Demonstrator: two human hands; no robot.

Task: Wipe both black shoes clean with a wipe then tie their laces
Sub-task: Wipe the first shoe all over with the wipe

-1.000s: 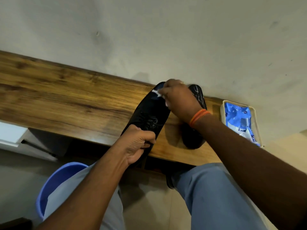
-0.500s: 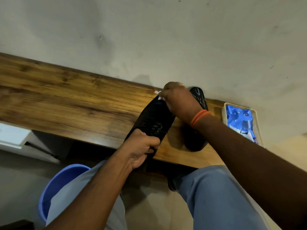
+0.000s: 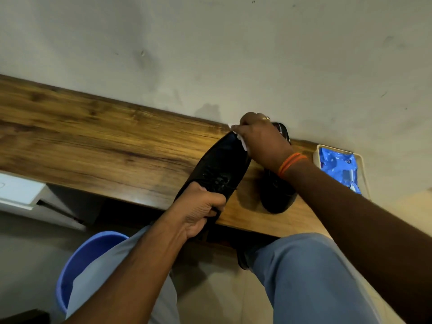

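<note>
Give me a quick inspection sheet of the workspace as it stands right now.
Surface: wooden shelf against a pale wall.
Job's things: held shoe tilted up, toe toward the wall; second shoe resting on the shelf; white wipe at the held shoe's toe.
Clutter: blue wipe packet in a cream tray.
Hands: left hand grips the held shoe's heel end; right hand presses the wipe on the toe.
Cables: nothing seen.
Surroundings: blue bucket on the floor.
</note>
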